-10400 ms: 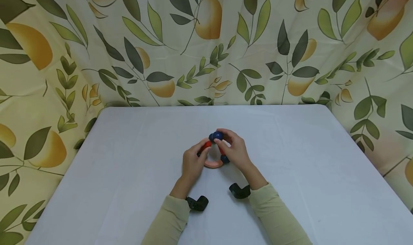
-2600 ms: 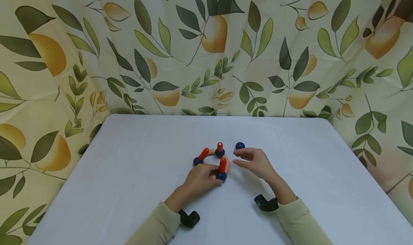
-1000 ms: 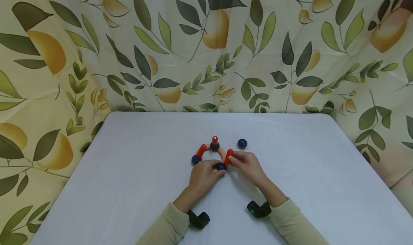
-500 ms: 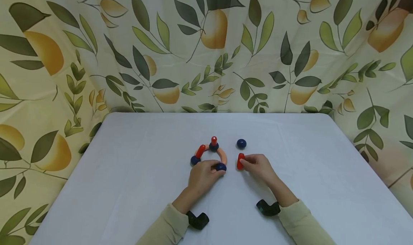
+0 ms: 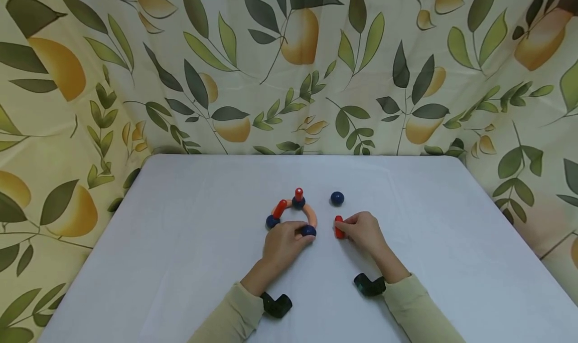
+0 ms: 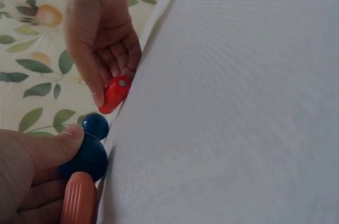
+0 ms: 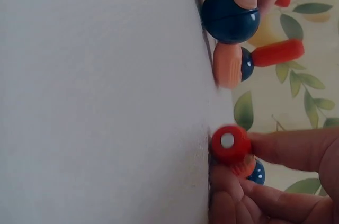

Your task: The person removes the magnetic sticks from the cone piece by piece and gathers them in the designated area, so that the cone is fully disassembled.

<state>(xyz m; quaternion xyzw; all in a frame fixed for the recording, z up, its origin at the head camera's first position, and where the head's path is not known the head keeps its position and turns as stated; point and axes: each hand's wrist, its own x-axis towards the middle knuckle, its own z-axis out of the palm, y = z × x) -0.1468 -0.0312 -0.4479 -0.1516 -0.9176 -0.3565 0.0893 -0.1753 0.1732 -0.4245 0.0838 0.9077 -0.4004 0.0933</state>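
Note:
My left hand (image 5: 283,242) pinches a blue ball (image 5: 308,231) at the near right of a ring of curved orange pieces (image 5: 310,213). On the ring's other two visible balls, at the far side and the left, red rods (image 5: 299,194) stick up, the left one tilted. To the right of the ring, my right hand (image 5: 368,232) pinches a loose red rod (image 5: 339,227) between thumb and fingers, low at the tabletop. A pale round spot marks the end of that red rod (image 7: 234,152) in the right wrist view. The left palm hides the ring's near left part.
A single blue ball (image 5: 337,198) lies beyond the right hand. All this sits on a white-covered table (image 5: 203,192) with a leaf-and-fruit patterned curtain (image 5: 289,97) behind it. Black wrist cameras (image 5: 369,285) are strapped by both sleeves.
The right hand has pulled the red rod off the ball under my left hand and carried it right. Earlier, both hands gripped the assembly, and the loose blue ball was not lying apart.

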